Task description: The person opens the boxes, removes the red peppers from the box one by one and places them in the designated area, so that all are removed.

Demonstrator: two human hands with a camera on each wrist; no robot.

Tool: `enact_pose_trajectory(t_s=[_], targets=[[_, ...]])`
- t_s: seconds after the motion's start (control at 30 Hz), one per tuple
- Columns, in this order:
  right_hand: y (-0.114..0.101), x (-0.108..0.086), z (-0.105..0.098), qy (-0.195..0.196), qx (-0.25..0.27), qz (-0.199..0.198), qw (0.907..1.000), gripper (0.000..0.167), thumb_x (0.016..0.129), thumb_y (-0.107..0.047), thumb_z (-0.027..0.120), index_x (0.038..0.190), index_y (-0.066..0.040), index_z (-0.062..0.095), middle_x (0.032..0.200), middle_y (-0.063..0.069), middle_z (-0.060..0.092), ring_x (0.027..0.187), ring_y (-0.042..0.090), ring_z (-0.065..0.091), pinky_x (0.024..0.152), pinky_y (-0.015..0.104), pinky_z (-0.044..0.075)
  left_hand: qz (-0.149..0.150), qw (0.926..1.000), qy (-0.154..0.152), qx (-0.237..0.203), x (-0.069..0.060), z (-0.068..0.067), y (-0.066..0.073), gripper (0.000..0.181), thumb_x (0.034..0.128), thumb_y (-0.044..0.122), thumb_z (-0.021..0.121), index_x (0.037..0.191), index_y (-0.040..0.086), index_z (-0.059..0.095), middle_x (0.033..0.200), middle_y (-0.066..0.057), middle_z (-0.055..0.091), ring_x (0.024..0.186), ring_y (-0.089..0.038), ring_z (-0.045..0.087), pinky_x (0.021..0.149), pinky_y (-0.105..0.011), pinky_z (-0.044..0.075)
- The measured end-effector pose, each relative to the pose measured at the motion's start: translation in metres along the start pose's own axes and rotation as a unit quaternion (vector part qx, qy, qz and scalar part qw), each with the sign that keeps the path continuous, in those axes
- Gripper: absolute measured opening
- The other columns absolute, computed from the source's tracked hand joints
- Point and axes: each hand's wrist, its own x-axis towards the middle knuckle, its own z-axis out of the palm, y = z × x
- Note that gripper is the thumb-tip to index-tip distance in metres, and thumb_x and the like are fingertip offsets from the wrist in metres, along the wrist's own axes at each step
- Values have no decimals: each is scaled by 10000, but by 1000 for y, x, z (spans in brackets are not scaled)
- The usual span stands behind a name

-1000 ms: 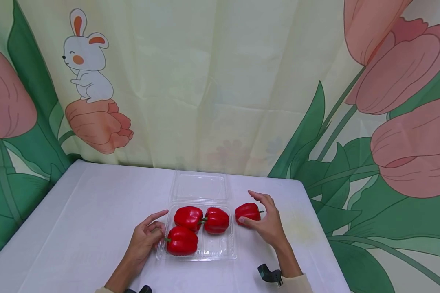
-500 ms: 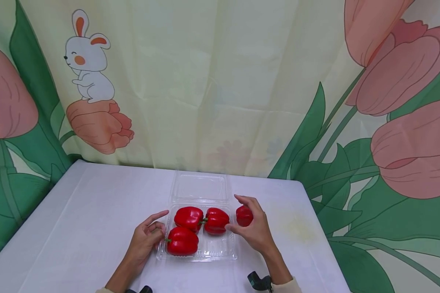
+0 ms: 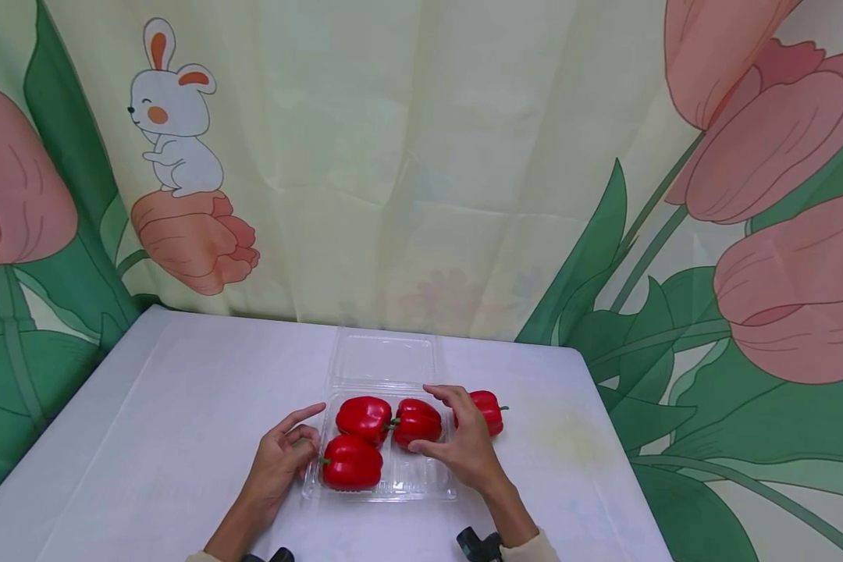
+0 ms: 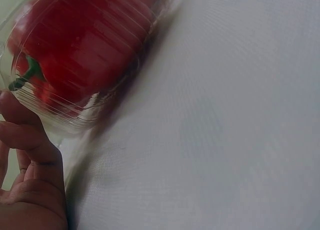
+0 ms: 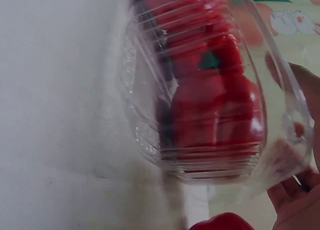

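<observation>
A clear plastic clamshell box [image 3: 421,478] stands on the table with its lid [image 3: 385,357] folded back. Inside lie three red bell peppers: one at the back left [image 3: 362,417], one at the front left [image 3: 352,465] and one at the back right [image 3: 416,424]. My right hand [image 3: 469,448] reaches over the right rim, its spread thumb and forefinger on either side of the back-right pepper; whether they touch it I cannot tell. Another bell pepper [image 3: 490,411] lies outside the box, partly behind this hand. My left hand [image 3: 279,462], fingers loosely bent, rests beside the box's left wall.
The white-covered table [image 3: 183,406] extends on both sides of the box. Behind it hangs a curtain [image 3: 492,156] printed with tulips and a rabbit. A dark wrist camera [image 3: 479,545] sits at the right wrist.
My right hand has moved left from the outside pepper to the back-right pepper in the box, its fingers still spread. The outside pepper stays on the table. My left hand stays beside the box.
</observation>
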Motion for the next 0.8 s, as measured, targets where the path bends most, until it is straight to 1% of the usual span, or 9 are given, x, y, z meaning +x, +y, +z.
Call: enact_pose_trajectory(t_s=[0.13,0.3,0.47,0.67,0.8], targets=[[2,1,6,-84,-206,-44,9997,867,671,-295,1009,1437,-340,606,1422,-115,606,1323,142,592,1010,405,607,24,10000,5,11,0,0,-1,651,880,-8,717,1487,187,588,946,-64,686,659,-137,557,550,-211,498],[5,2,11,-137,-379,-134,9991,853,672,-275,1010,1434,-271,626,1403,-83,622,1318,145,592,983,385,618,23,10000,0,9,0,1,-2,648,882,-11,713,1486,188,591,948,-64,685,658,-135,554,547,-208,493],[6,3,14,-255,-560,-160,9980,855,670,-256,1011,1430,-285,621,1401,-78,617,1326,152,583,959,355,624,16,10000,-9,28,0,1,-2,654,882,-2,721,1492,191,584,955,-63,689,660,-134,552,556,-208,499],[2,5,15,-446,-741,-251,9959,854,672,-215,1003,1432,-240,615,1408,6,610,1336,238,575,932,415,640,17,10000,41,73,0,0,-2,651,882,0,727,1486,199,588,963,-74,690,649,-138,548,567,-204,507],[0,5,16,-527,-872,-198,9946,854,669,-201,1003,1428,-212,612,1403,30,609,1331,251,574,928,441,641,18,9999,60,104,0,0,-2,656,884,17,745,1492,203,582,976,-76,697,659,-142,557,587,-201,515]])
